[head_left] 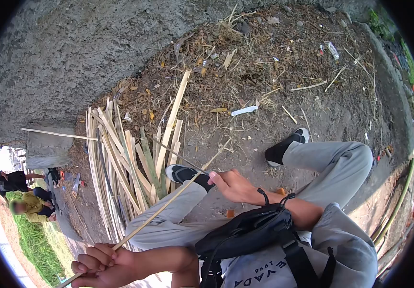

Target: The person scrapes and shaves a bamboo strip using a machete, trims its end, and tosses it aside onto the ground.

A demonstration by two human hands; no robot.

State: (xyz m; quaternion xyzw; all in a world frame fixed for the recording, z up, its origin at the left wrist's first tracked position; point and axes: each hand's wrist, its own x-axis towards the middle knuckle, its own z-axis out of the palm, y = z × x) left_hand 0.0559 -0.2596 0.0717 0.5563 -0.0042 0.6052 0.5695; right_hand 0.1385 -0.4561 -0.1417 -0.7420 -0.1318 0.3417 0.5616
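My left hand [102, 265], at the lower left, is closed around a long, thin bamboo strip [168, 204]. The strip slants up and right across my leg to a frayed-looking end above my shoe. In the middle of the view my right hand [231, 186] is closed, its thumb along a thin, dark, narrow length [180, 157] that points up and left; whether it is a blade or a stick I cannot tell. That dark piece passes over the pile of split bamboo strips [135, 165] beside my leg.
A rough grey wall [82, 62] rises at the upper left. Dry leaves, scraps and a white strip [244, 111] litter the dirt. My black bag [250, 230] hangs at my waist. Two people sit at the far left, one in a yellow top [34, 206]. Long poles [399, 206] lie at the right.
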